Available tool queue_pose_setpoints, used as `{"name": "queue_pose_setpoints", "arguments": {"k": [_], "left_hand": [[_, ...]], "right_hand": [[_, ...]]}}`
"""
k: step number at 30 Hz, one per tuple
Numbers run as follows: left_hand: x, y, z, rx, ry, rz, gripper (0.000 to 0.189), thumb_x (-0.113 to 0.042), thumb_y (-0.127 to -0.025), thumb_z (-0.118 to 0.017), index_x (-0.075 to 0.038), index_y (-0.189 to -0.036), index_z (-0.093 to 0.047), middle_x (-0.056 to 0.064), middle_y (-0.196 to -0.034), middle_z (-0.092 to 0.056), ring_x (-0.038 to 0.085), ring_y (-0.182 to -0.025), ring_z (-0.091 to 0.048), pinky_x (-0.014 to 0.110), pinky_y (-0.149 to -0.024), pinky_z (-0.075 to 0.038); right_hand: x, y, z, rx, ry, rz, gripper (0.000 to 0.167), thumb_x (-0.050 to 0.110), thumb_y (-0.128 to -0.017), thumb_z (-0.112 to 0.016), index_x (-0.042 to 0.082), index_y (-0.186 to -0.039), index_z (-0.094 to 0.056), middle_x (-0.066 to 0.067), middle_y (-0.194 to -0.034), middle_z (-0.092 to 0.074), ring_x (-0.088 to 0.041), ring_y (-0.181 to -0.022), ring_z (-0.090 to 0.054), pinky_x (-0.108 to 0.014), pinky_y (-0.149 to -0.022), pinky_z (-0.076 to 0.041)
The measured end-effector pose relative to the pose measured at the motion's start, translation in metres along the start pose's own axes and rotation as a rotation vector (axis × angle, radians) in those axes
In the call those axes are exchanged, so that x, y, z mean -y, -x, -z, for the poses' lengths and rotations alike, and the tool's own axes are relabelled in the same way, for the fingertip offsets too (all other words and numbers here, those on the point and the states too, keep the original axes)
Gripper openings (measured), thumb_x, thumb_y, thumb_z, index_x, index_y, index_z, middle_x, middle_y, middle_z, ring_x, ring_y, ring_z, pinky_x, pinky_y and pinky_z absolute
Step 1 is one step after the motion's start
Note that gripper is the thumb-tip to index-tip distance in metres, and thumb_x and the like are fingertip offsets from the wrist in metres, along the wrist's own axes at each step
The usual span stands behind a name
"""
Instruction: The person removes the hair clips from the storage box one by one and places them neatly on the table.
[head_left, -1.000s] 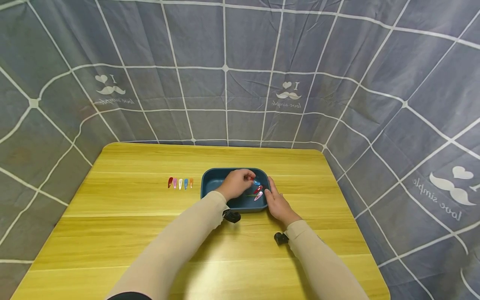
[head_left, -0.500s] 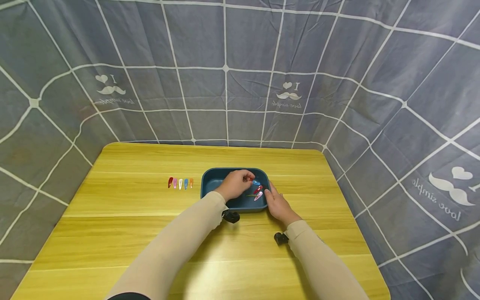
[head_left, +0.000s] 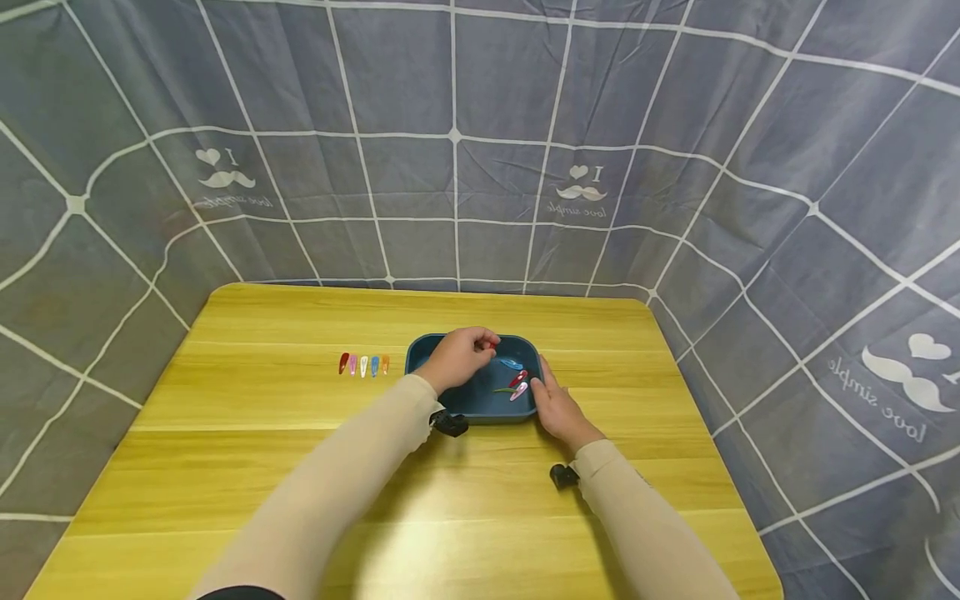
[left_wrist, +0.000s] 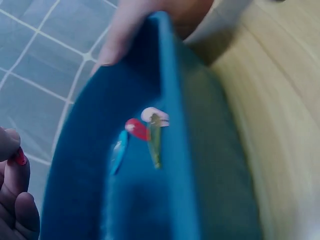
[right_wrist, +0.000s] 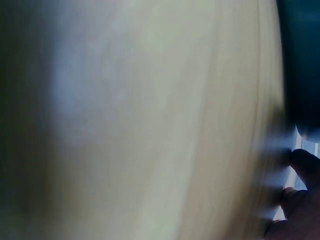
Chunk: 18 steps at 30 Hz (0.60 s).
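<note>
My left hand point(head_left: 456, 360) is over the left half of a dark blue tray point(head_left: 491, 415), thumb and fingertips pinching a red hair clip point(head_left: 492, 345). The left wrist view shows this red clip point(left_wrist: 20, 157) mostly covered by the fingers. My right hand point(head_left: 561, 414) holds the right end of the tray, its thumb at the rim and the fingers along the outer wall. Inside the tray lie a blue clip point(head_left: 512, 364), a red clip point(head_left: 518, 378), a pink clip point(head_left: 519, 391) and a thin green clip point(head_left: 504, 390).
Left of the tray, several hair clips lie in a row on the wooden table point(head_left: 285, 467): dark red point(head_left: 343, 362), pink point(head_left: 353, 365), white point(head_left: 363, 366), blue point(head_left: 375, 367) and orange point(head_left: 386, 364). A grey gridded curtain point(head_left: 412, 183) surrounds the table's back and sides.
My left hand has lifted and shifted left inside the tray, carrying the red hair clip away from the blue one. My right hand stays at the tray's right end.
</note>
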<state>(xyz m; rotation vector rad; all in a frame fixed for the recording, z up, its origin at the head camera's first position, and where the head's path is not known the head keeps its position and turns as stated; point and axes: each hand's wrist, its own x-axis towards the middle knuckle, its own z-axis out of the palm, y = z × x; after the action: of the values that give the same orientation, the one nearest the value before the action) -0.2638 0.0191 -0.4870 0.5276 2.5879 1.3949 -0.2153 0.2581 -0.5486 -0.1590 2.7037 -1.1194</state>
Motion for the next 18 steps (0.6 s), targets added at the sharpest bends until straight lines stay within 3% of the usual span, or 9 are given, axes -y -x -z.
{"name": "queue_pose_setpoints", "arguments": {"k": [9,14,18], "left_hand": [[0.008,0.018,0.047,-0.082,-0.011,-0.024,0.024,-0.015,-0.104,-0.067,-0.007,-0.126,-0.072,0.007,-0.111,-0.074,0.023,-0.100,-0.068,0.040,-0.092,-0.058],[0.021,0.034,0.081,-0.123,-0.021,0.014,0.027,-0.018,-0.105,-0.066,-0.007,-0.130,-0.070,0.011,-0.119,-0.074,0.028,-0.107,-0.068,0.046,-0.097,-0.057],[0.041,0.050,0.109,-0.148,-0.026,0.076,0.030,-0.020,-0.108,-0.063,-0.008,-0.135,-0.067,0.012,-0.124,-0.073,0.029,-0.110,-0.069,0.046,-0.098,-0.057]], "right_hand": [[0.001,0.000,0.000,0.010,0.006,-0.014,0.066,0.038,-0.116,-0.026,0.016,-0.171,0.003,-0.017,-0.175,-0.016,-0.044,-0.157,-0.029,-0.063,-0.131,-0.005],[0.003,0.001,0.001,0.003,0.006,-0.011,0.066,0.038,-0.116,-0.027,0.016,-0.171,0.001,-0.018,-0.175,-0.019,-0.045,-0.156,-0.030,-0.064,-0.130,-0.005],[0.003,0.001,0.001,0.008,0.001,-0.016,0.065,0.037,-0.116,-0.026,0.015,-0.171,0.002,-0.020,-0.174,-0.020,-0.049,-0.155,-0.030,-0.066,-0.130,-0.005]]}}
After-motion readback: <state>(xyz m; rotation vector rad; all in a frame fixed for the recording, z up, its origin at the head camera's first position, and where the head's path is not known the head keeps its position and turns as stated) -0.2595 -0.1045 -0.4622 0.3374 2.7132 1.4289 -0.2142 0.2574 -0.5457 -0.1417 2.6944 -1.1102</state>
